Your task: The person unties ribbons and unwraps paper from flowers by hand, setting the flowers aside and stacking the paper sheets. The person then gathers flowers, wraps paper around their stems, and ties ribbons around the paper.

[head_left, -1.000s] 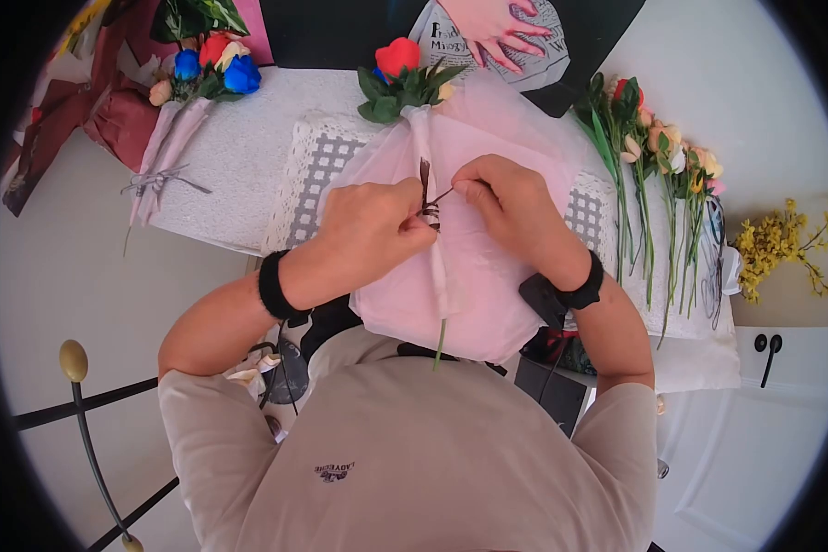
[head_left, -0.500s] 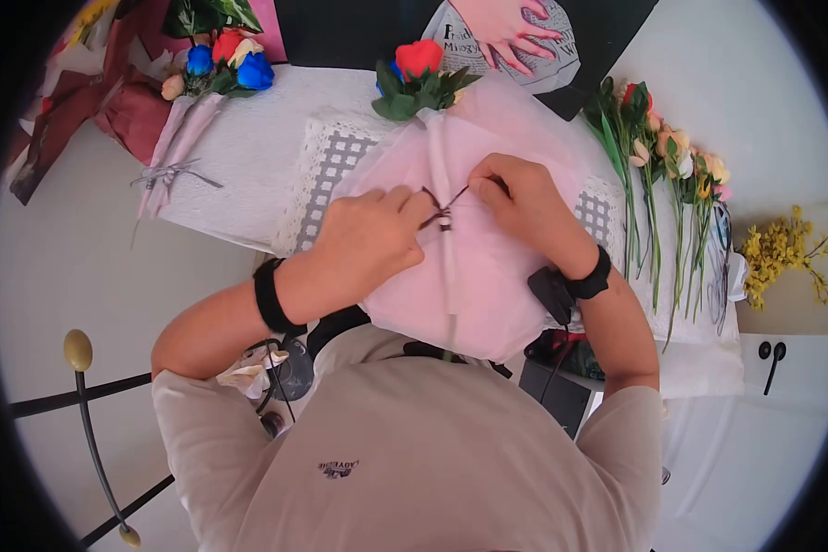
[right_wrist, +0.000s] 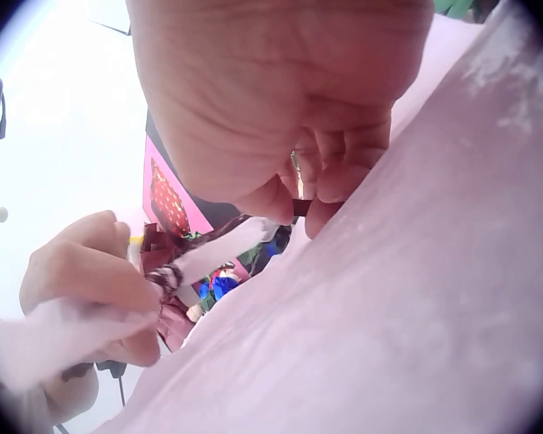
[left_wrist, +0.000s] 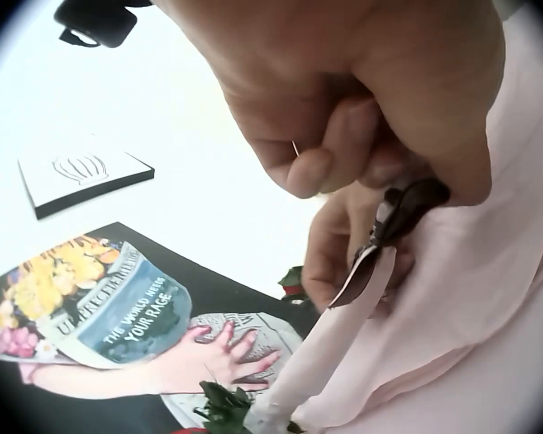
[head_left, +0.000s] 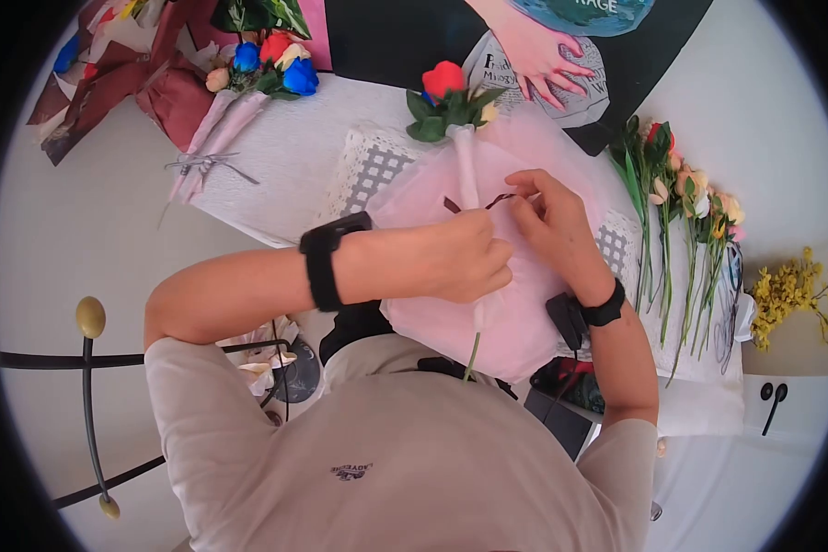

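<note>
A flower bunch with a red rose (head_left: pixel 444 83) lies on pink tulle (head_left: pixel 524 304), its stem (head_left: pixel 467 166) wrapped in pale pink. My left hand (head_left: pixel 451 258) grips this wrapped stem with curled fingers, hiding part of it in the head view. Dark brown ribbon (left_wrist: pixel 373 244) is wound and crossed around the stem close by the left thumb. One ribbon end stands loose to the left of the stem. My right hand (head_left: pixel 561 225), just right of the stem, pinches the other ribbon end (right_wrist: pixel 301 207) between thumb and fingertips.
Loose flower stems (head_left: pixel 672 239) lie on the table's right side, near yellow blossoms (head_left: pixel 791 294). At the left is a tied bunch with blue and red roses (head_left: pixel 276 69) beside a maroon-wrapped bouquet (head_left: pixel 156 74). A dark printed picture (head_left: pixel 405 46) stands at the back.
My left hand has left its ribbon end and moved down and across onto the stem. The right hand keeps its ribbon end. The whole head view has shifted slightly.
</note>
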Available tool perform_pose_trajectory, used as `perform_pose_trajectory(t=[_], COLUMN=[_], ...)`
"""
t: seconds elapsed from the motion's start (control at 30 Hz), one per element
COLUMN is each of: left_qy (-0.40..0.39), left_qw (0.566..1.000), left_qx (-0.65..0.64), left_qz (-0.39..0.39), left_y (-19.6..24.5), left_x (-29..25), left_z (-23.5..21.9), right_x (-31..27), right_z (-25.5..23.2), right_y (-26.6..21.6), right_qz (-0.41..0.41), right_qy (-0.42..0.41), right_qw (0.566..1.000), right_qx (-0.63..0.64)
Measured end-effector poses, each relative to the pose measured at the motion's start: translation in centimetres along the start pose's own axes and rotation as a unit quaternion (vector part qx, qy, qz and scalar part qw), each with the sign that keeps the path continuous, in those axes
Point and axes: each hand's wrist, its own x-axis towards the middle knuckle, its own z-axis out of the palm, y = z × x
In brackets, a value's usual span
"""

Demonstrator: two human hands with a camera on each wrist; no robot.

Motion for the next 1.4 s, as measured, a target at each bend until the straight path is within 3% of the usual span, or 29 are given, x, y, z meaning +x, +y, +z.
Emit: perform_pose_trajectory(t=[0.23,0.33,0.53,0.6,0.73,0.8,0.83,0.9,0.93,1.0,1.03,1.13,1.33,1.4], left_qy=[-0.012,-0.014,-0.141,-0.197,-0.2,-0.138,-0.137,-0.097,-0.095,-0.093,-0.107,-0.121,-0.106,-0.076], left_qw=[1.0,1.0,0.989,0.975,0.961,0.913,0.913,0.817,0.82,0.776,0.774,0.756,0.761,0.789], left_qx=[0.019,-0.021,-0.018,-0.008,-0.06,-0.182,-0.182,-0.227,-0.232,-0.22,-0.188,-0.146,-0.093,-0.06], left_qz=[-0.013,-0.011,-0.033,-0.1,-0.184,-0.339,-0.338,-0.522,-0.515,-0.584,-0.596,-0.626,-0.633,-0.606], left_y=[-3.6,-5.5,-6.8,-6.6,-6.5,-6.1,-5.9,-4.9,-4.5,-4.3,-4.3,-5.0,-5.8,-4.9], left_x=[-7.0,-11.4,-22.3,-24.0,-25.5,-25.3,-25.1,-24.6,-25.1,-26.6,-27.0,-25.4,-27.9,-26.9], left_z=[-4.5,-3.6,1.1,0.9,0.2,0.1,0.2,0.8,1.4,3.8,4.6,4.3,6.2,6.0], right_x=[-0.1,0.0,0.2,0.1,0.1,0.0,0.1,-0.1,0.0,0.2,0.2,0.4,0.2,-0.1], right_z=[0.3,0.4,0.4,0.4,0.6,0.4,0.3,0.3,0.5,0.5,0.4,0.0,-0.8,-1.6], right_y=[1.1,1.3,1.3,1.1,1.2,1.2,1.2,1.1,1.2,1.7,1.8,1.8,1.3,0.7], right_qz=[-0.025,-0.036,-0.039,-0.033,-0.055,-0.056,-0.055,-0.07,-0.062,-0.083,-0.091,-0.088,-0.078,-0.086], right_qy=[-0.011,-0.019,-0.026,-0.027,-0.018,-0.03,-0.028,-0.034,-0.029,-0.035,-0.033,-0.043,-0.047,-0.035], right_qw=[1.0,0.999,0.998,0.999,0.998,0.997,0.997,0.996,0.997,0.995,0.994,0.994,0.996,0.995], right_qx=[-0.006,-0.017,-0.031,-0.023,-0.022,-0.043,-0.043,-0.033,-0.036,-0.046,-0.041,-0.044,-0.016,-0.034])
